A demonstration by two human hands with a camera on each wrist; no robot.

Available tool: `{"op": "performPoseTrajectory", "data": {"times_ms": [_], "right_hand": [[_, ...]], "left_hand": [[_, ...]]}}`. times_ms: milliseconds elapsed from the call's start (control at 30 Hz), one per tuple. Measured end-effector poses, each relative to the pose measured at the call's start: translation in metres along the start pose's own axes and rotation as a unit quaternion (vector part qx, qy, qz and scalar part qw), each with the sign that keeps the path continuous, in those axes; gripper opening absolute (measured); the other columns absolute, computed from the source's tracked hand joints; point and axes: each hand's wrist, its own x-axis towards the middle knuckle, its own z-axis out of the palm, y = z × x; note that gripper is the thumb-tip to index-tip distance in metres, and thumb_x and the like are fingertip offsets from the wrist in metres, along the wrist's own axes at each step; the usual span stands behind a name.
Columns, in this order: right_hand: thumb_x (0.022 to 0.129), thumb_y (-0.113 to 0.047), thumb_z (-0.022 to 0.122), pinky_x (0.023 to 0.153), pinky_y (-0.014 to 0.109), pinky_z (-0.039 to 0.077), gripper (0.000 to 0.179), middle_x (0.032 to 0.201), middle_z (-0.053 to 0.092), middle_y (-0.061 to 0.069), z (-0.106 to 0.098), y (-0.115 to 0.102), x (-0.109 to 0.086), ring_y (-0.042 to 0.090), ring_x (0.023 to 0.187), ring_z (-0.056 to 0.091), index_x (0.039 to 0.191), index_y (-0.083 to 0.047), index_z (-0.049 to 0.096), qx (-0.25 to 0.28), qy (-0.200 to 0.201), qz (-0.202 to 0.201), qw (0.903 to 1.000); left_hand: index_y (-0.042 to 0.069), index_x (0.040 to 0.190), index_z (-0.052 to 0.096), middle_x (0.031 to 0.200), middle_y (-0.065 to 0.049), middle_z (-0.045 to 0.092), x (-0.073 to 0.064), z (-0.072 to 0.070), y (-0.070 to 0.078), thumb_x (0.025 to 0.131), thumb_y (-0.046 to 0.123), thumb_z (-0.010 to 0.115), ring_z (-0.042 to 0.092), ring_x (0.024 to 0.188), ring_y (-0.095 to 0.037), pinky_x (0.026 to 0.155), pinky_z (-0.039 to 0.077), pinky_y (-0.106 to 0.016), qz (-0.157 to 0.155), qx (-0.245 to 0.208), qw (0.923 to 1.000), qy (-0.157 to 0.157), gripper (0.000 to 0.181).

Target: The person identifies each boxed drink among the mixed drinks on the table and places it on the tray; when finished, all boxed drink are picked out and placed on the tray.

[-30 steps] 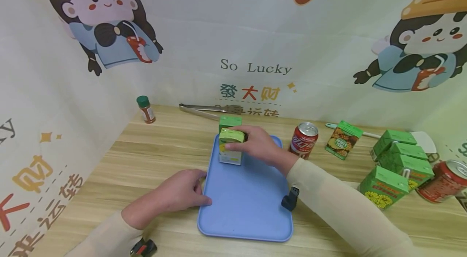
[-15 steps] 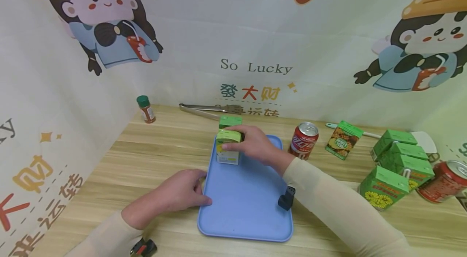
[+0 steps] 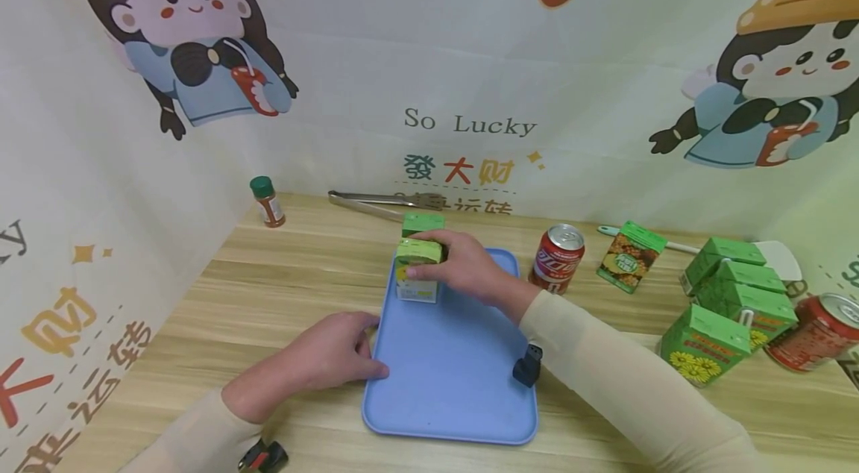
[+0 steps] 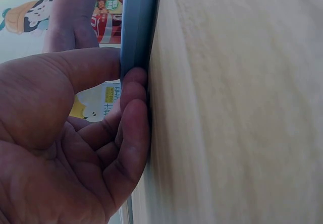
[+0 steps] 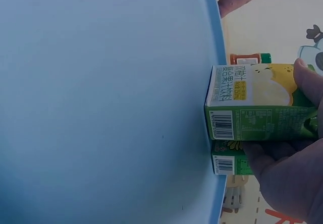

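Observation:
My right hand (image 3: pixel 463 264) holds a green, yellow and white juice box (image 5: pixel 252 85) near its top, thumb on one side and fingers on the other. The box stands upright at the far left corner of a blue tray (image 3: pixel 456 376). Close behind it is a second green juice box (image 3: pixel 424 222), mostly hidden in the head view. At the tray's left edge, my left hand (image 3: pixel 335 354) pinches the rim, its thumb over the top and its fingers curled against the outer side, as the left wrist view shows.
Right of the tray stand a red cola can (image 3: pixel 558 258), a brown-and-green carton (image 3: pixel 631 257), several green juice boxes (image 3: pixel 705 346) and another red can (image 3: pixel 815 331). Metal tongs (image 3: pixel 376 201) lie at the back. A green-capped spice bottle (image 3: pixel 268 201) stands far left. A white-headed utensil (image 3: pixel 778 262) lies behind the boxes.
My right hand has shifted the juice box slightly left, toward the tray's left rim. The left hand has stayed in place on the tray's edge.

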Motion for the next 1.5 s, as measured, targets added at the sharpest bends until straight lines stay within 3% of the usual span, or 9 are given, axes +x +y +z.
{"op": "performPoseTrajectory", "data": {"times_ms": [167,433,700,900,1200,1500], "right_hand": [[0.094,-0.037,0.093,0.106,0.050,0.051,0.069,0.140,0.070,0.006,-0.003,0.001,-0.006,0.025,0.120,0.064,0.156,-0.020,0.066,-0.013,0.007,-0.017,0.9998],[0.094,-0.027,0.093,0.111,0.049,0.055,0.071,0.139,0.074,0.009,-0.013,0.003,-0.020,0.027,0.128,0.071,0.156,-0.010,0.062,0.042,0.012,-0.021,0.9988],[0.095,-0.020,0.092,0.116,0.051,0.052,0.077,0.148,0.070,0.013,-0.025,0.006,-0.039,0.035,0.137,0.067,0.161,-0.008,0.055,0.056,0.019,-0.021,0.9980],[0.095,-0.022,0.092,0.117,0.048,0.051,0.078,0.153,0.068,0.008,-0.035,0.013,-0.054,0.031,0.140,0.066,0.162,-0.009,0.054,0.042,0.036,-0.023,0.9982],[0.092,-0.017,0.095,0.112,0.050,0.055,0.076,0.152,0.068,0.013,-0.051,0.022,-0.084,0.033,0.137,0.068,0.157,-0.003,0.058,0.016,0.091,-0.066,0.9935],[0.093,-0.017,0.094,0.114,0.059,0.051,0.073,0.151,0.068,0.016,-0.066,0.036,-0.106,0.039,0.139,0.065,0.156,-0.005,0.060,-0.009,0.116,-0.054,0.9917]], "left_hand": [[-0.017,0.151,0.053,0.069,0.006,0.066,0.001,0.000,0.000,0.091,0.020,0.093,0.061,0.060,-0.012,0.057,0.047,-0.028,0.000,-0.001,1.0000,-0.002,0.082],[-0.018,0.151,0.053,0.069,0.006,0.066,0.001,0.000,0.000,0.090,0.020,0.094,0.061,0.060,-0.013,0.057,0.047,-0.029,-0.002,-0.002,1.0000,-0.002,0.082],[-0.018,0.150,0.054,0.069,0.006,0.065,0.000,0.001,-0.001,0.089,0.020,0.095,0.060,0.059,-0.012,0.057,0.046,-0.029,-0.003,-0.001,1.0000,0.004,0.083],[-0.018,0.150,0.053,0.068,0.005,0.065,0.000,0.002,0.000,0.089,0.019,0.095,0.060,0.059,-0.012,0.057,0.046,-0.029,-0.005,-0.004,1.0000,0.006,0.083],[-0.018,0.150,0.053,0.069,0.005,0.065,0.000,0.002,0.002,0.089,0.018,0.095,0.060,0.060,-0.012,0.057,0.046,-0.028,-0.004,-0.007,1.0000,0.005,0.082],[-0.017,0.151,0.053,0.069,0.005,0.065,0.001,0.002,0.000,0.089,0.019,0.095,0.060,0.060,-0.012,0.056,0.047,-0.029,-0.008,-0.004,1.0000,0.003,0.083]]}}
